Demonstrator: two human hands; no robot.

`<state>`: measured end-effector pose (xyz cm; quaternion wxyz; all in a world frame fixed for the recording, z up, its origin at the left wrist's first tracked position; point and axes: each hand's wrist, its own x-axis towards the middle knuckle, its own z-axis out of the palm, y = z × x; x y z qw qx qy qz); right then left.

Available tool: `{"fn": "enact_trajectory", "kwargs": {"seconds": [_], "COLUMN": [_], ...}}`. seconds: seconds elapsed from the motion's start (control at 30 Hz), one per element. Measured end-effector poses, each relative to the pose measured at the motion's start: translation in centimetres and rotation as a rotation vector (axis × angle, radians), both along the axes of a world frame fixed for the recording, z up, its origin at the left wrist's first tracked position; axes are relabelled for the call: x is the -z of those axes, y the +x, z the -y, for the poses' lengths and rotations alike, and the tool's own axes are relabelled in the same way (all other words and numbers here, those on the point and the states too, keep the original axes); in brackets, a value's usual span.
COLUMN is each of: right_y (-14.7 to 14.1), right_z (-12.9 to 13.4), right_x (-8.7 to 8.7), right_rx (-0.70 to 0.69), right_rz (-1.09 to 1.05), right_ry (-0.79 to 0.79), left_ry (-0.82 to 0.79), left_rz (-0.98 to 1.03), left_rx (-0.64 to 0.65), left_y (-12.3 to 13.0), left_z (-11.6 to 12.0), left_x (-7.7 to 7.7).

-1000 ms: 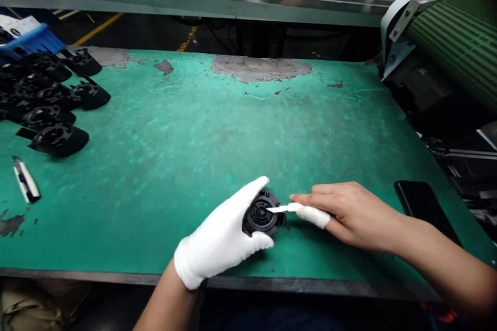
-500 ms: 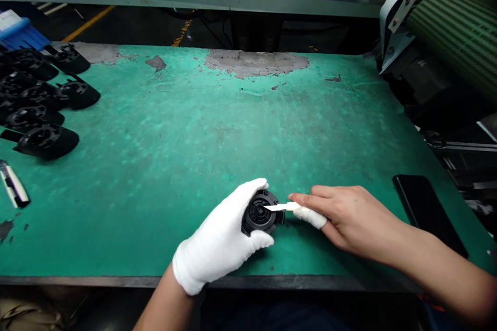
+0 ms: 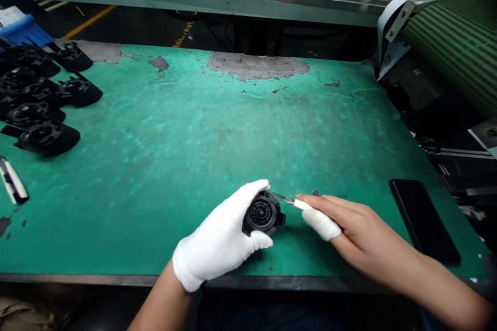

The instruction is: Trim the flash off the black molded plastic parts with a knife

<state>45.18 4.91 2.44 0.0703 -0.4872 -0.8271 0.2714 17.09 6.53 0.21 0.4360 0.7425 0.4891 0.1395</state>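
My left hand (image 3: pixel 223 238), in a white glove, is closed around a round black plastic part (image 3: pixel 262 213) just above the green table. The part's ringed face points up, and a small tab sticks out on its right side. My right hand (image 3: pixel 341 222) is bare except for a white covering on the thumb. It grips a small knife (image 3: pixel 301 204) with a pale handle and a thin pointed blade. The blade tip lies close to the part's upper right rim; whether it touches cannot be made out.
Several black plastic housings (image 3: pixel 48 137) stand at the left, near a blue bin (image 3: pixel 25 31). A white-and-black cutter (image 3: pixel 13 181) lies at the left edge. A black phone (image 3: pixel 425 221) rests at the right. A green conveyor belt (image 3: pixel 454 36) rises at the far right.
My right hand has drawn the knife back to the right, from the part's centre to beside its upper rim, and the blade has turned. My left hand keeps its hold on the part.
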Motion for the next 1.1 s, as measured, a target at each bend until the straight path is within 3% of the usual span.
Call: {"fn": "enact_trajectory", "kwargs": {"seconds": [0.1,0.17,0.23,0.33,0.43,0.57,0.7,0.97,1.1], "right_y": [0.5,0.5,0.3,-0.2,-0.8,-1.5,-1.7,-1.7,-1.8], "right_z": [-0.6,-0.7,-0.5,0.1,0.0,-0.9,-1.6,-2.1,-2.4], "right_x": [-0.5,-0.5,-0.3,0.1,0.4,0.3,0.3,0.5,0.8], "right_rx": [-0.052,-0.077,-0.084,-0.087,-0.075,-0.107,-0.131,-0.163,-0.126], "right_rz": [-0.014,-0.028,-0.058,-0.095,-0.093,-0.016,0.035,0.012,0.103], "right_ry": [-0.077,-0.121,-0.15,-0.121,-0.049,0.047,0.051,0.035,0.127], "left_ry": [-0.059,-0.047,-0.006,0.043,0.09,0.105,0.152,0.189,0.188], "left_rz": [-0.017,-0.032,-0.051,-0.017,0.059,0.114,0.101,0.083,0.108], "left_rx": [0.154,0.17,0.069,-0.217,-0.445,-0.543,-0.585,-0.591,-0.586], "left_y": [-1.0,-2.0,-2.7,-2.0,0.8,4.2,4.9,5.0,5.0], "left_z": [-1.2,-1.6,-1.2,0.7,2.9,4.0,3.7,3.5,3.6], "left_x": [-0.9,-1.7,-2.4,-2.6,-1.5,0.8,1.9,1.9,2.2]}}
